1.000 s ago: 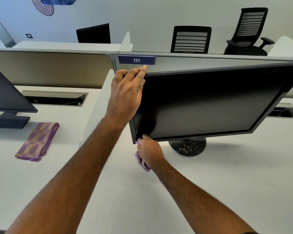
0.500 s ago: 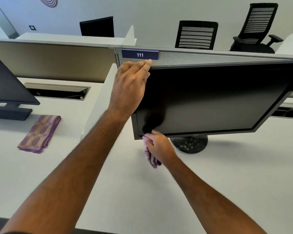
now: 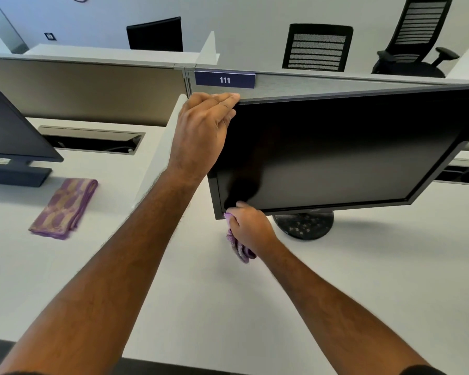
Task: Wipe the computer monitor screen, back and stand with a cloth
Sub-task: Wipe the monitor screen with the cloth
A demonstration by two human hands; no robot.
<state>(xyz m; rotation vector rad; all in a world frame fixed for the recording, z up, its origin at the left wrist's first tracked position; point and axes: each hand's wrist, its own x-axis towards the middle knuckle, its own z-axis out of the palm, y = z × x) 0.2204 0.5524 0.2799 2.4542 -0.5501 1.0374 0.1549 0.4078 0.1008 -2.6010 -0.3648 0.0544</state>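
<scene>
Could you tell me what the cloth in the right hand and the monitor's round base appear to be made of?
The cloth in the right hand looks like soft purple microfibre or terry: its surface is fuzzy and it bunches limply. The monitor's base seems to be black plastic with a matte, speckled or textured top; metal underneath cannot be ruled out.

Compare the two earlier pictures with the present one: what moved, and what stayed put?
The left hand curled its fingers over the monitor top corner, where before they lay straighter. The right hand, gripping the purple cloth, stayed at the lower left corner. The folded cloth on the desk did not move.
</scene>
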